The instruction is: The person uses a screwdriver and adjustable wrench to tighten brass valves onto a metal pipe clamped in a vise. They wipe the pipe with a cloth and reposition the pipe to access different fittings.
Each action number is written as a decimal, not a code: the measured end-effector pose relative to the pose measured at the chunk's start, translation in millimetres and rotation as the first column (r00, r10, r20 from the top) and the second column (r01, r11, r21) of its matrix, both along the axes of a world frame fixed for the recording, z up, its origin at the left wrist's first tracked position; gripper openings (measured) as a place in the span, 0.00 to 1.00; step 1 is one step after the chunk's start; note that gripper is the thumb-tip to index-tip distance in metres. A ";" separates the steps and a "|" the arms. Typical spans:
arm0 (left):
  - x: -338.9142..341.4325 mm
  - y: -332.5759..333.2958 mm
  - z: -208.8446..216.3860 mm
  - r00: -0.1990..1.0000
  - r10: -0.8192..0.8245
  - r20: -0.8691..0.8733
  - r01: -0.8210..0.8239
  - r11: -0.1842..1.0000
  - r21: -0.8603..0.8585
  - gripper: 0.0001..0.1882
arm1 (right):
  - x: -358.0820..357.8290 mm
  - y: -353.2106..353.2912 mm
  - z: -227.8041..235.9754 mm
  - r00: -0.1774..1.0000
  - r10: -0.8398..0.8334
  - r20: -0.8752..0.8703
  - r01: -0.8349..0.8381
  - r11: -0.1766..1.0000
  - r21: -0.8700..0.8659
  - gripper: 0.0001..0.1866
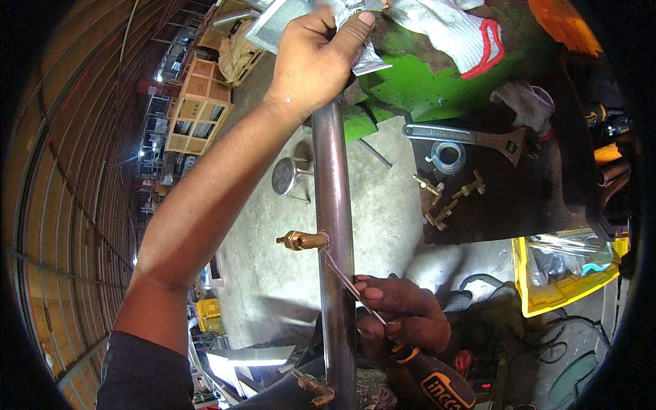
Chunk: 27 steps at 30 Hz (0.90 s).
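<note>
A long dark metal pipe (333,171) runs from the top centre to the lower edge in front of me. A brass valve fitting (301,240) sticks out from its left side, and a second brass fitting (313,388) sits lower down. My left hand (316,61) is closed at the pipe's upper end, thumb and fingers on a crinkled silver foil packet (370,61). My right hand (410,314) pinches the thin shaft of a screwdriver (437,379) with a black and orange handle. The shaft's tip touches the joint where the upper fitting meets the pipe.
To the right, a dark bench top (492,212) carries an adjustable wrench (465,136), a roll of tape (448,157) and several brass fittings (441,212). White gloves (444,34) lie on a green surface (424,89). A yellow crate (567,290) and a stool (287,176) stand below.
</note>
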State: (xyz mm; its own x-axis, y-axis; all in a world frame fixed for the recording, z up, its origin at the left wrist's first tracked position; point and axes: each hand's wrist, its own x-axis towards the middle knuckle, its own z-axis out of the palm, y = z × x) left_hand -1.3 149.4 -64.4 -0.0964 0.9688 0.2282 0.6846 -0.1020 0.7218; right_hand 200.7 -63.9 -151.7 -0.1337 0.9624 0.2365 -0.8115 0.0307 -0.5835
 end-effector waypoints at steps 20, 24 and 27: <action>0.2 -2.6 -0.7 1.000 0.007 0.025 -0.007 1.000 -0.009 0.17 | -0.4 10.0 -7.8 0.999 -0.040 0.016 0.039 0.997 0.069 0.17; 1.8 -3.4 0.5 1.000 0.016 -0.001 -0.016 1.000 -0.006 0.17 | -4.0 9.2 -7.3 0.998 -0.056 -0.012 0.057 0.996 0.074 0.17; 2.9 -3.5 1.9 0.999 0.027 -0.028 -0.027 1.000 -0.005 0.17 | 0.6 12.2 -8.7 1.000 -0.006 -0.011 0.007 0.995 0.097 0.18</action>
